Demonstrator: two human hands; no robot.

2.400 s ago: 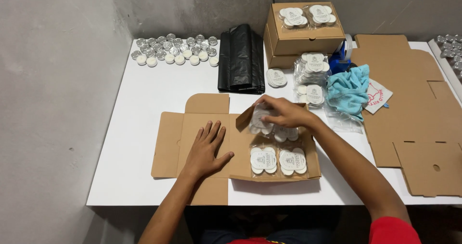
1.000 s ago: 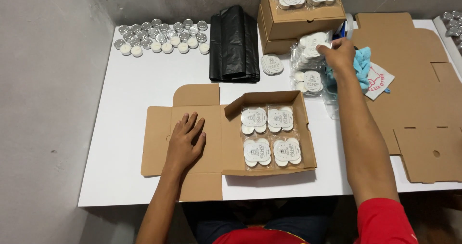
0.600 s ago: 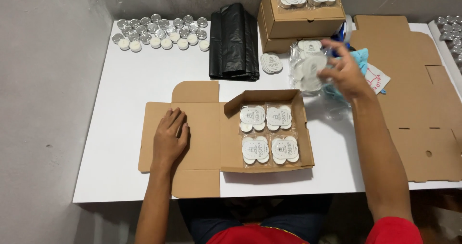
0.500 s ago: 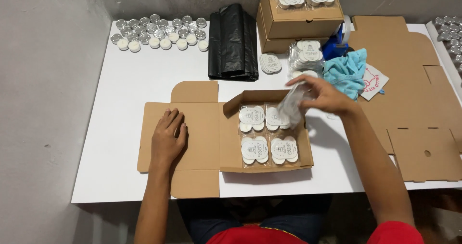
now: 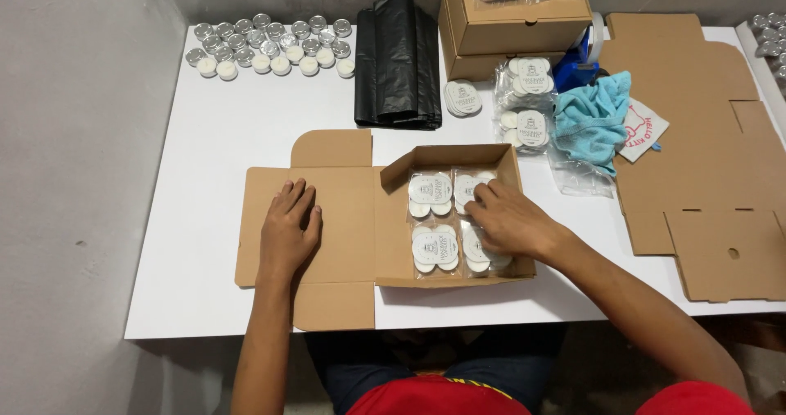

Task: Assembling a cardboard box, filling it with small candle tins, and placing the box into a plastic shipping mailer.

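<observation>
Head camera is showing an open cardboard box (image 5: 446, 157) sitting on the white table (image 5: 246, 128), holding clear packs of candles (image 5: 431, 192). Right hand (image 5: 509, 221) is pressing down inside on the packs, fingers (image 5: 477, 209) together. Left hand (image 5: 288, 228) is lying flat on the lid flap (image 5: 344, 218), fingers loosely together.

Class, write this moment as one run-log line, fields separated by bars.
left hand flat on box lid | right hand pressing candle packs in open box | spare packs behind
</observation>
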